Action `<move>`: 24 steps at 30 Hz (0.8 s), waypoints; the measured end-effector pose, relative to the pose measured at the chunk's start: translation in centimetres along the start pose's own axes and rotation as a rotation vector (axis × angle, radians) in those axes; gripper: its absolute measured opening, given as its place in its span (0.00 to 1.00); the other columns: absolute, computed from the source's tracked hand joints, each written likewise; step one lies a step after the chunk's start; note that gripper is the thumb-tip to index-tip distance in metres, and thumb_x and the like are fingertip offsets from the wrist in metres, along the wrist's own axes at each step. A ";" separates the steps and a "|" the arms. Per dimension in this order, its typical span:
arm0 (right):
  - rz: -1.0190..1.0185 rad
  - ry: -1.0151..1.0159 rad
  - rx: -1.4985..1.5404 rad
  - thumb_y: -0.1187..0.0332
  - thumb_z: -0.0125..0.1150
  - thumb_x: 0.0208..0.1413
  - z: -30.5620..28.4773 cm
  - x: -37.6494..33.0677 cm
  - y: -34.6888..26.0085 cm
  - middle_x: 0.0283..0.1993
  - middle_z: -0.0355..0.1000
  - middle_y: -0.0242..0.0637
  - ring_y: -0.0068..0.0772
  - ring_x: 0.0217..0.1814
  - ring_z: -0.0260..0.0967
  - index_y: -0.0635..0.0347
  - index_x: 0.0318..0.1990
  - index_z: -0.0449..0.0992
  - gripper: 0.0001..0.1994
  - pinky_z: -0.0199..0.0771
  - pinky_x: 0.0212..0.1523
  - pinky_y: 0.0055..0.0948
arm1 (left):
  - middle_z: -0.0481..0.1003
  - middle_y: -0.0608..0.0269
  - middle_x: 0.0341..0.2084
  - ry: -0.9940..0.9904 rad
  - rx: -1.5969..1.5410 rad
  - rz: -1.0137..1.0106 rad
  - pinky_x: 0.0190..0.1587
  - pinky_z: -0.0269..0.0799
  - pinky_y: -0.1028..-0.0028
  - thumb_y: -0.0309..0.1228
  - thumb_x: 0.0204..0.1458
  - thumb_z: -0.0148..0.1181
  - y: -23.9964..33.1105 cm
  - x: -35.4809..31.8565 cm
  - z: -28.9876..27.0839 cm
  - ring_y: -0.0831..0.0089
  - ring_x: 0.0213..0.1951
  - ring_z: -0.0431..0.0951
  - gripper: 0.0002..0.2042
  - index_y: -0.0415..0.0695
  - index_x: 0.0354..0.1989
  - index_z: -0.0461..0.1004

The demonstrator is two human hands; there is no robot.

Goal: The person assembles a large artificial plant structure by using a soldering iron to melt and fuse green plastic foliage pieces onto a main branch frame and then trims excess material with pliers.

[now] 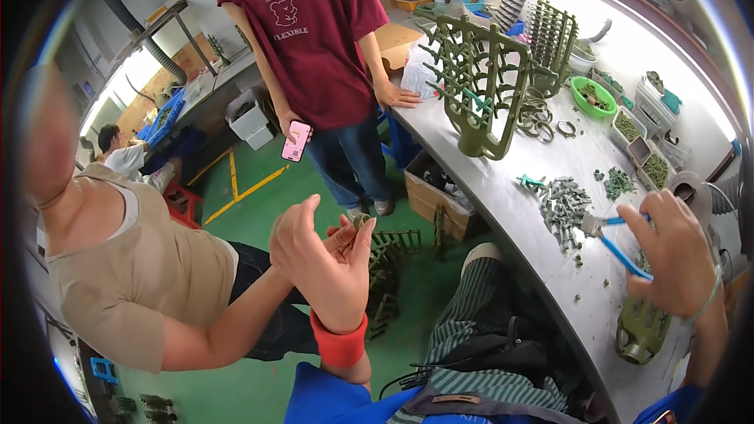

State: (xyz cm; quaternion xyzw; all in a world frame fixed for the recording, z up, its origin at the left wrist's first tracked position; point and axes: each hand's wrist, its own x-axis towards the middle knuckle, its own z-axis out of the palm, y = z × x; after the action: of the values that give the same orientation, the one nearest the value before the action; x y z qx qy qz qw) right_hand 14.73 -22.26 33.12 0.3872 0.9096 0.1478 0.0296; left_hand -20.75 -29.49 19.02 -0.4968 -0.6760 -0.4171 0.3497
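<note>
My left hand (pixel 330 275), with a red band at its wrist, is raised over the floor, thumb and fingers closed around a small olive-green ring-like part (pixel 360 221). A co-worker's hand (pixel 340 237) meets it there; my own fingers partly hide the grip. Over the metal table, my right hand (pixel 671 255) is wrapped loosely around blue-handled cutting pliers (pixel 624 250). Their jaws point at a pile of small grey-green parts (pixel 564 208). Below my right hand lies an olive-green slotted plastic piece (pixel 640 331).
A tall olive-green frame with branching parts (pixel 479 137) stands on the table (pixel 518 184). Behind are a lime-green bowl (pixel 594 96) and bins of small parts (pixel 653 166). A co-worker in maroon (pixel 314 47) stands at the table end; another in beige (pixel 141 267) is at my left.
</note>
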 end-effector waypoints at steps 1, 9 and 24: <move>-0.017 -0.016 0.040 0.68 0.67 0.29 -0.1 -0.6 -0.4 0.41 0.63 0.44 0.47 0.46 0.64 0.67 0.50 0.73 0.32 0.68 0.50 0.41 | 0.72 0.59 0.41 0.003 0.002 0.005 0.51 0.62 0.60 0.34 0.47 0.72 -0.1 -0.1 -0.1 0.56 0.47 0.71 0.22 0.42 0.49 0.70; 0.015 0.016 0.175 0.62 0.62 0.31 0.5 -6.5 -2.1 0.36 0.59 0.42 0.45 0.41 0.63 0.68 0.50 0.75 0.32 0.68 0.44 0.41 | 0.76 0.68 0.38 -0.186 0.013 0.094 0.52 0.61 0.58 0.33 0.45 0.72 -0.8 -2.5 1.0 0.62 0.45 0.73 0.19 0.48 0.46 0.75; 0.244 0.034 0.473 0.66 0.71 0.29 3.9 -13.4 -2.5 0.38 0.64 0.44 0.47 0.37 0.64 0.66 0.52 0.74 0.34 0.70 0.39 0.42 | 0.75 0.38 0.50 -0.718 -1.778 -0.564 0.49 0.73 0.75 0.16 0.56 0.59 9.1 -5.3 4.3 0.72 0.44 0.77 0.17 0.42 0.51 0.63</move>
State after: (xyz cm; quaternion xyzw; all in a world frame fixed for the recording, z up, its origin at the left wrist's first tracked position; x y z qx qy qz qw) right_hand 23.05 -32.50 27.85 0.4875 0.8658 -0.0600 -0.0951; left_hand -10.82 -26.10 14.53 -0.4960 -0.2772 -0.6641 -0.4859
